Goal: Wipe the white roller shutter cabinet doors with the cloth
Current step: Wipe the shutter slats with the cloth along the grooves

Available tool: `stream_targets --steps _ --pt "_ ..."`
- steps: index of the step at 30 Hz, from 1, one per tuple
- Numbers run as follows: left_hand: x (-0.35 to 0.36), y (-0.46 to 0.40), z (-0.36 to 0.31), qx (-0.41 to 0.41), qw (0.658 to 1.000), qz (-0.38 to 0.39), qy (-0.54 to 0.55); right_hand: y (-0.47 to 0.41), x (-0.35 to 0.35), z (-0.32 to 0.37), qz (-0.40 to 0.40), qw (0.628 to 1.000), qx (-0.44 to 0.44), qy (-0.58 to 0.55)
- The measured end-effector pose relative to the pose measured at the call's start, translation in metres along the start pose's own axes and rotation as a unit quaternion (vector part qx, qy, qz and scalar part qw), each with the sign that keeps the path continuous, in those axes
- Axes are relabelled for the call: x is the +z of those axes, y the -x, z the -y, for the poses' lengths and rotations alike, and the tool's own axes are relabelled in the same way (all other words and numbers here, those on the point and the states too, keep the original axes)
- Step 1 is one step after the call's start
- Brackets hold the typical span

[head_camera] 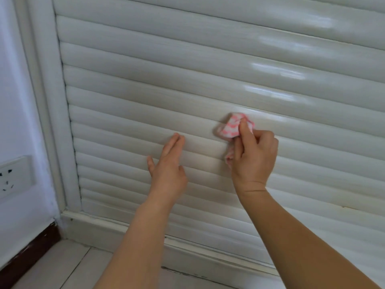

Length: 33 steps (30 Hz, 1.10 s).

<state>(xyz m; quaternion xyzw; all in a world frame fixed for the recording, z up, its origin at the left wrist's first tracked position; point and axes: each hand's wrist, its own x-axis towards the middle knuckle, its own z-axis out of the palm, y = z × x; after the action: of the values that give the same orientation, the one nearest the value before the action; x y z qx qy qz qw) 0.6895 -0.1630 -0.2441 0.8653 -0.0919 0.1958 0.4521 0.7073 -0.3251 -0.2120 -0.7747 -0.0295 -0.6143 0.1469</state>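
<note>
Shutter door, horizontal slats; upright cloth.

glossy ribbed shutter, soft cloth

A white plastic wall socket sits on the pale painted wall at left. Below runs a dark brown skirting board, meeting the light tiled floor.
</note>
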Motion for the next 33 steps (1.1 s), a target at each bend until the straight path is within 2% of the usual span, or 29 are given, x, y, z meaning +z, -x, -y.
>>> stream_targets --steps 3,6,13,19,23,27,29,33 --pt "-0.005 -0.004 0.007 -0.039 0.999 -0.027 -0.015 0.004 0.01 0.012 -0.004 0.995 -0.052 0.082" --pt "-0.007 -0.007 0.014 -0.069 0.997 -0.026 -0.034 0.005 0.021 0.016 0.009 0.985 -0.129 0.114" --pt "-0.013 -0.007 0.025 -0.038 0.999 -0.016 -0.035 0.009 0.044 0.046 0.036 0.96 -0.253 0.114" --pt "-0.019 -0.005 0.027 -0.031 0.998 0.018 -0.05 0.058 0.04 0.012 0.09 0.923 -0.357 0.108" --pt "-0.017 -0.007 0.032 -0.027 0.999 0.02 -0.02 0.055 0.034 0.005 0.099 0.908 -0.395 0.095" --pt "-0.015 -0.008 0.037 -0.02 1.0 0.01 0.003 0.02 0.043 0.033 0.022 0.946 -0.31 0.089" --pt "-0.019 -0.009 0.039 -0.012 1.0 -0.004 0.003 0.015 0.048 0.041 -0.001 0.954 -0.29 0.08" --pt "-0.032 -0.01 0.041 -0.051 0.998 -0.023 -0.021 0.041 0.049 0.03 0.047 0.908 -0.408 0.082"
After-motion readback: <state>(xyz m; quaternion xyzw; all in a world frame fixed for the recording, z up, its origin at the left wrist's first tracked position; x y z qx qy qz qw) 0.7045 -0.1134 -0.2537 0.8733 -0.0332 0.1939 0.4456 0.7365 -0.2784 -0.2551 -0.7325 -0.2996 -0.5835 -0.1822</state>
